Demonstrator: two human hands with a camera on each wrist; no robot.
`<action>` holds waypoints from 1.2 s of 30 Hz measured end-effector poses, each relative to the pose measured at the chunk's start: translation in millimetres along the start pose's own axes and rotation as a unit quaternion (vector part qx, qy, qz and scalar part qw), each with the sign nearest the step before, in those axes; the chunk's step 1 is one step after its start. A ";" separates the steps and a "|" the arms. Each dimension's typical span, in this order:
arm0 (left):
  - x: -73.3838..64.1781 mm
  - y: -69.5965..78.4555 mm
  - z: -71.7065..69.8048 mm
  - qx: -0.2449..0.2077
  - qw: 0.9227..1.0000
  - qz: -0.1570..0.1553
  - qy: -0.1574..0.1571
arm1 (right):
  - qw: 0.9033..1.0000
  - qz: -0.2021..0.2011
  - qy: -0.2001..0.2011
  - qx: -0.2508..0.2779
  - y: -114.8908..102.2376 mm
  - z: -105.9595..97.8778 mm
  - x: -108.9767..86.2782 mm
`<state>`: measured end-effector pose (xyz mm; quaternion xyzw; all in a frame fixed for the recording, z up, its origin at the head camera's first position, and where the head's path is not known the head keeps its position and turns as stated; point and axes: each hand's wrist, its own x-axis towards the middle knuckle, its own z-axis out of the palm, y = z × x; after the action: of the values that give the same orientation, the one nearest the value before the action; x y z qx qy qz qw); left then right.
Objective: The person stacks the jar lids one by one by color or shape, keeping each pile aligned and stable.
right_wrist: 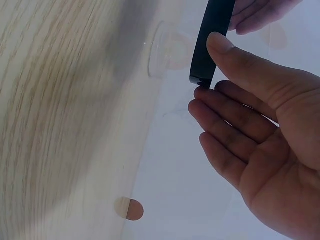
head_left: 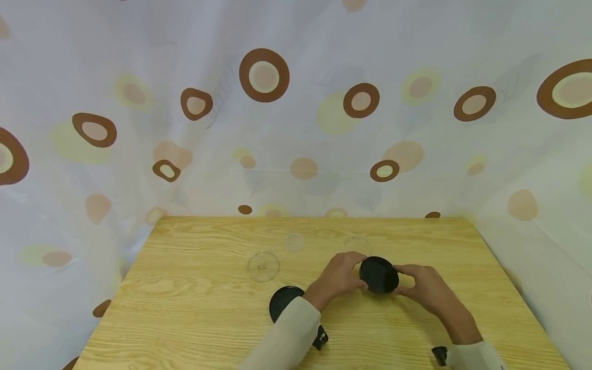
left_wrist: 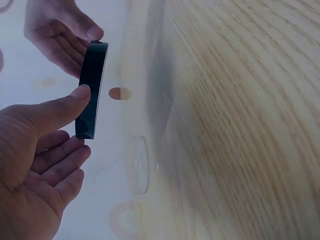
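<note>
A round, shallow black dish (head_left: 379, 275) is held above the table between both hands, one at each side. My left hand (head_left: 338, 277) pinches its left edge, the thumb (left_wrist: 80, 93) on one face and fingertips at the rim. At the opposite edge my right hand (head_left: 423, 289) pinches it likewise, with the thumb (right_wrist: 221, 44) on the near face. From the side, in the left wrist view, the black dish (left_wrist: 92, 90) looks thin-walled with a pale rim line. Just behind it a clear round dish (head_left: 357, 239) lies on the table, partly hidden.
Another round black dish (head_left: 283, 300) lies on the wooden table (head_left: 194, 308), partly covered by the left sleeve. Further back are a larger clear dish (head_left: 263, 266) and a small clear one (head_left: 294, 242). A patterned curtain (head_left: 305, 128) hangs behind the table and along its sides.
</note>
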<state>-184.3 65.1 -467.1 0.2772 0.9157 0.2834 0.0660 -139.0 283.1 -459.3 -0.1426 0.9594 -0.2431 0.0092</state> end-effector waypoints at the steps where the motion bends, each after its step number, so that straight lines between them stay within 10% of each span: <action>1: -0.7 -0.4 -1.6 -0.001 1.000 0.001 0.001 | 1.000 -0.001 0.002 -0.001 -1.1 0.0 0.5; 36: -44.7 -30.4 -26.8 -0.009 0.998 0.031 0.055 | 0.999 -0.034 -0.002 -0.024 -50.9 7.5 12.9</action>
<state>-168.6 7.0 -463.4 0.2890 0.9063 0.3083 0.0088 -137.1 233.2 -441.4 -0.1756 0.9596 -0.2198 -0.0010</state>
